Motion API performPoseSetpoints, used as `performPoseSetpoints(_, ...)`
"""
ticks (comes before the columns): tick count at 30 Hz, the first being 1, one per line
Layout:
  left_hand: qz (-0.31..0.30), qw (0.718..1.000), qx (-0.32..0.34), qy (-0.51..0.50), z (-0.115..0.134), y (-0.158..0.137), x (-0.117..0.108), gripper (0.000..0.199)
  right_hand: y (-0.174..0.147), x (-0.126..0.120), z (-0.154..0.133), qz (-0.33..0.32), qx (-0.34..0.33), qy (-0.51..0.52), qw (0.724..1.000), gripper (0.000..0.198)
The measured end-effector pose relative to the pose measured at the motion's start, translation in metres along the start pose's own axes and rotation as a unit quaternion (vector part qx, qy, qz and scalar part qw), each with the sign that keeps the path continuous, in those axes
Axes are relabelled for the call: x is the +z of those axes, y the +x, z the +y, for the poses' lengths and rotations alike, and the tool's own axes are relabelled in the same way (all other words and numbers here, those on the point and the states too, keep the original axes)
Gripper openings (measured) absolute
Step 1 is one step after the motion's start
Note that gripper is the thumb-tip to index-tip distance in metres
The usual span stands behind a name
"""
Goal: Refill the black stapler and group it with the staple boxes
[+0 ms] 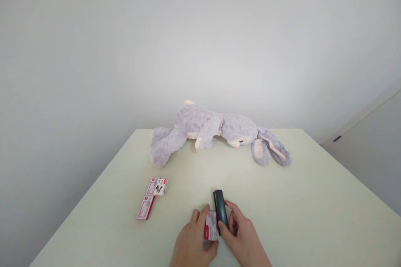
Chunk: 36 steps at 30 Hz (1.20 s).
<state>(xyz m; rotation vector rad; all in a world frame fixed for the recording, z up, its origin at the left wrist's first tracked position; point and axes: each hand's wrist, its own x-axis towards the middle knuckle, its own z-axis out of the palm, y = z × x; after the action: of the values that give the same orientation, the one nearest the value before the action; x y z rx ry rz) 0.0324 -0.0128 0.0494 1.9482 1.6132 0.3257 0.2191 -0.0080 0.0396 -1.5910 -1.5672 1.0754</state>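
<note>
Near the front of the table, my left hand (194, 240) is closed around a small red and white box (211, 226), with fingers on its far and near ends. Just right of that box lies a dark stapler (221, 208), its long body pointing away from me. My right hand (241, 231) grips the stapler from the right, thumb on its near part and fingers along its right side. Box and stapler are side by side, almost touching. The stapler's near end is partly hidden by my right thumb.
To the left lie flat red and white boxes (145, 207) and a smaller white box (161, 187) with a stapler picture. A grey-purple plush rabbit (197, 121) lies on its side along the back of the pale green table (300, 208), before a white wall (200, 41).
</note>
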Motion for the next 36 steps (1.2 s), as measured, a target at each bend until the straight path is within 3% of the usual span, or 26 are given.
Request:
performPoseSetpoints(4,-0.039,0.999,-0.016,-0.017,0.007,0.004,-0.013,0.07,-0.01,0.012,0.014,-0.005,0.018,0.033,0.999,0.052)
performPoseSetpoints(9,-0.057,0.998,-0.016,-0.035,0.006,0.005,-0.015,0.072,-0.017,0.014,0.021,-0.028,0.033,0.06,0.997,0.048)
performPoseSetpoints(15,-0.029,0.992,-0.013,-0.12,-0.004,0.003,-0.017,0.092,-0.017,0.01,0.022,-0.033,0.027,0.067,0.997,0.048)
performPoseSetpoints(17,0.026,0.987,-0.028,-0.159,-0.021,0.0,-0.029,0.07,-0.016,0.01,0.024,-0.038,0.028,0.071,0.996,0.049)
performPoseSetpoints(19,0.148,0.973,-0.063,-0.166,-0.049,-0.004,-0.045,0.05,-0.015,0.011,0.027,-0.034,0.028,0.077,0.996,0.05)
performPoseSetpoints(21,0.331,0.931,-0.129,-0.09,-0.086,-0.009,-0.063,0.053,-0.014,0.012,0.03,-0.028,0.025,0.082,0.996,0.05)
performPoseSetpoints(23,0.405,0.899,-0.162,0.029,-0.123,-0.015,-0.076,0.064,-0.014,0.012,0.031,-0.026,0.024,0.084,0.996,0.051)
performPoseSetpoints(25,0.361,0.913,-0.177,0.071,-0.149,-0.021,-0.08,0.076,-0.014,0.012,0.032,-0.03,0.023,0.086,0.996,0.051)
performPoseSetpoints(28,0.257,0.952,-0.148,0.076,-0.162,-0.031,-0.075,0.071,-0.014,0.01,0.033,-0.038,0.027,0.09,0.995,0.051)
performPoseSetpoints(30,0.198,0.969,-0.118,0.085,-0.157,-0.037,-0.069,0.068,-0.014,0.01,0.032,-0.042,0.028,0.092,0.994,0.051)
performPoseSetpoints(34,0.083,0.993,-0.076,0.023,-0.136,-0.043,-0.067,0.082,-0.016,0.01,0.031,-0.045,0.026,0.084,0.995,0.051)
performPoseSetpoints(36,0.043,0.997,-0.059,-0.026,-0.121,-0.04,-0.068,0.072,-0.016,0.01,0.032,-0.043,0.026,0.084,0.995,0.051)
